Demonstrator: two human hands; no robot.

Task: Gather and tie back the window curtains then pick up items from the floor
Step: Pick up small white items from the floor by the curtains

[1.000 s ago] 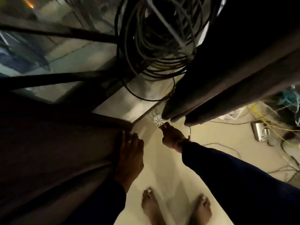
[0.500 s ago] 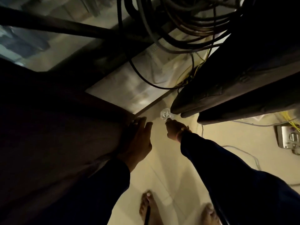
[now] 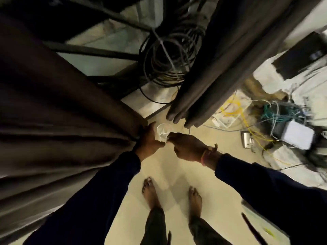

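- Two hands meet at a small clear plastic wrapper [image 3: 163, 133] held above the floor [image 3: 169, 167].
- Right hand [image 3: 188, 147] pinches the wrapper's edge between curled fingers.
- Left hand [image 3: 148, 143] presses against the gathered left curtain [image 3: 62, 121], its thumb touching the wrapper; whether it grips the fabric cannot be told.
- Right curtain [image 3: 212, 68] hangs just beside a coil of cables [image 3: 168, 59].

A pale cream tiled floor [image 3: 169, 167] carries two bare feet [image 3: 150, 191] near its lower middle. Toward its right edge lie tangled yellow and teal cables [image 3: 251, 121], a small silver metal box [image 3: 247, 139] and a white rectangular device [image 3: 297, 134].
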